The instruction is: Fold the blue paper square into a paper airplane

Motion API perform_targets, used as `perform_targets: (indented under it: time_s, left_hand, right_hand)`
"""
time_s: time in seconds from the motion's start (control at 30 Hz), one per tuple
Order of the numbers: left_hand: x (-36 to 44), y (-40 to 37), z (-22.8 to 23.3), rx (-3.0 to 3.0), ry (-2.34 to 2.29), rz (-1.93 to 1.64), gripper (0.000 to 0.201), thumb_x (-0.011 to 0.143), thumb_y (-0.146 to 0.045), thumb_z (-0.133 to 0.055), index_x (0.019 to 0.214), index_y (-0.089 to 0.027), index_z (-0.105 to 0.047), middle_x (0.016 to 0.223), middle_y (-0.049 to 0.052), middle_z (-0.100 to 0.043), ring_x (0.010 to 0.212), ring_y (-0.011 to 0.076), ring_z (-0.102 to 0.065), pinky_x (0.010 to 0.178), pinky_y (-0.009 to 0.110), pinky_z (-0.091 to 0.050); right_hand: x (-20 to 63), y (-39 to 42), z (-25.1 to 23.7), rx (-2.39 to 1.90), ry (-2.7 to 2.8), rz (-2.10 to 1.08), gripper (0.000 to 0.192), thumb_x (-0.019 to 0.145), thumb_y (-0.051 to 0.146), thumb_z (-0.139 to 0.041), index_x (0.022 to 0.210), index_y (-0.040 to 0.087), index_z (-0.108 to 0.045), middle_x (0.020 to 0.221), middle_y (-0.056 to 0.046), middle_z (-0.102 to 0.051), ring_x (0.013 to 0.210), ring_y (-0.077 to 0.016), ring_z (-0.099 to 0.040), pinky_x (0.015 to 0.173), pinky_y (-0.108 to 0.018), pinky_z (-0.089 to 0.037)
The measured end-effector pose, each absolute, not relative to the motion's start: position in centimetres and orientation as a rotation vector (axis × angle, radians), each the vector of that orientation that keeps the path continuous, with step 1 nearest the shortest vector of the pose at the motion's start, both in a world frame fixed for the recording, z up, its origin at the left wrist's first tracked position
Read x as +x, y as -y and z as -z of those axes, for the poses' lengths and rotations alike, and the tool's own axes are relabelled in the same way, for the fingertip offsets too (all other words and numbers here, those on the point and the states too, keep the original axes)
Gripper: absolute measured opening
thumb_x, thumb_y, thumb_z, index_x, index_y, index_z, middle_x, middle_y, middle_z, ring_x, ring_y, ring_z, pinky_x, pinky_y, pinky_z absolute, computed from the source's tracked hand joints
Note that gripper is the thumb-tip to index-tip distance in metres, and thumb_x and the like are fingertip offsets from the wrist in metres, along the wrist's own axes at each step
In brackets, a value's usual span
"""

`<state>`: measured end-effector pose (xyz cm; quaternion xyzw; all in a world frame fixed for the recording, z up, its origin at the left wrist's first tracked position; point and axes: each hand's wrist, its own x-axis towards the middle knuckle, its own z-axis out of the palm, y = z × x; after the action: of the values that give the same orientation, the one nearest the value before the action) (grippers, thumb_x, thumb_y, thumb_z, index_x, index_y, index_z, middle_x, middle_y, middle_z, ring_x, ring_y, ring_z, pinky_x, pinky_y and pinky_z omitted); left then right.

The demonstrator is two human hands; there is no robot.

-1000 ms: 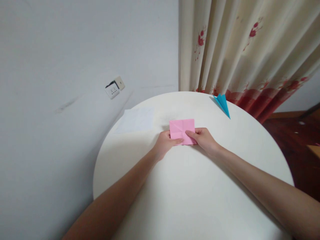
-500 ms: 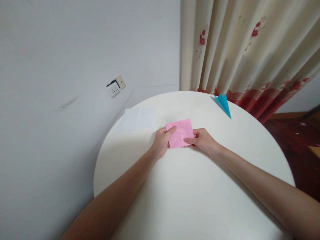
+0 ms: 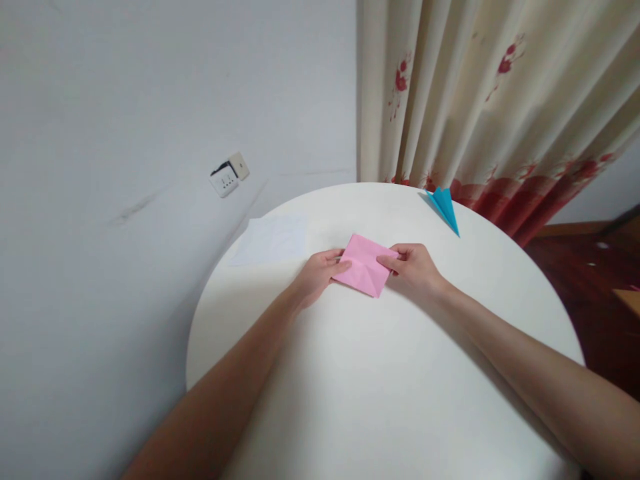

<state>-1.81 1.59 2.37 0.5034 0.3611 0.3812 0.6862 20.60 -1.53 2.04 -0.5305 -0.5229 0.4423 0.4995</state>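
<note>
A creased pink paper square [image 3: 365, 265] lies turned like a diamond near the middle of the round white table [image 3: 380, 373]. My left hand [image 3: 316, 272] pinches its left corner with thumb and fingers. My right hand [image 3: 415, 266] grips its right corner. Both forearms reach in from the bottom of the view.
A blue folded paper plane [image 3: 445, 208] sits at the table's far right edge. A white sheet [image 3: 273, 240] lies at the far left edge. Behind are a grey wall with a socket [image 3: 229, 175] and a cream curtain with red flowers [image 3: 490, 107]. Dark wooden floor [image 3: 595, 293] lies to the right.
The pink paper has been rotated clockwise from square-on to a diamond. Both hands shifted with it, each now at a side corner.
</note>
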Motion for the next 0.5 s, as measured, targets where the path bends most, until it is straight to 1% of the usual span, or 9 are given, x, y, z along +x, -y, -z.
perform_targets:
  time_s: [0.13, 0.2, 0.33, 0.5]
  left_hand:
    - [-1.8, -1.5, -2.1, 1.236, -0.836, -0.760, 0.045, 0.068, -0.046, -0.089, 0.092, -0.009, -0.078, 0.088, 0.012, -0.076, 0.075, 0.0212, -0.069, 0.072, 0.031, -0.049]
    - [-1.6, -1.4, -1.8, 1.258, -0.859, -0.780, 0.048, 0.067, -0.050, -0.088, 0.089, -0.009, -0.078, 0.083, 0.011, -0.076, 0.073, 0.0209, -0.068, 0.070, 0.030, -0.048]
    - [-1.0, -1.2, -1.4, 1.228, -0.841, -0.846, 0.049, 0.067, -0.054, -0.087, 0.085, -0.009, -0.078, 0.081, 0.010, -0.075, 0.072, 0.0211, -0.068, 0.072, 0.031, -0.049]
    - [-0.6, -0.9, -1.7, 1.127, -0.748, -0.892, 0.050, 0.069, -0.054, -0.086, 0.091, -0.009, -0.077, 0.090, 0.014, -0.077, 0.081, 0.0247, -0.071, 0.078, 0.035, -0.052]
  right_hand:
    - [20.0, 2.1, -2.4, -1.253, 1.371, -1.114, 0.055, 0.060, 0.067, -0.082, 0.065, 0.014, -0.068, 0.054, 0.000, -0.056, 0.050, -0.0100, -0.042, 0.047, -0.026, -0.028]
    - [19.7, 2.3, -2.5, -1.236, 1.346, -1.127, 0.054, 0.060, 0.066, -0.082, 0.064, 0.015, -0.067, 0.054, 0.001, -0.055, 0.051, -0.0100, -0.042, 0.048, -0.026, -0.029]
    - [19.3, 2.3, -2.7, -1.200, 1.230, -1.179, 0.053, 0.058, 0.064, -0.085, 0.065, 0.015, -0.066, 0.057, 0.000, -0.060, 0.054, -0.0112, -0.047, 0.052, -0.027, -0.034]
    - [19.3, 2.2, -2.7, -1.157, 1.178, -1.217, 0.054, 0.058, 0.065, -0.085, 0.070, 0.014, -0.071, 0.063, -0.003, -0.064, 0.057, -0.0129, -0.051, 0.057, -0.029, -0.040]
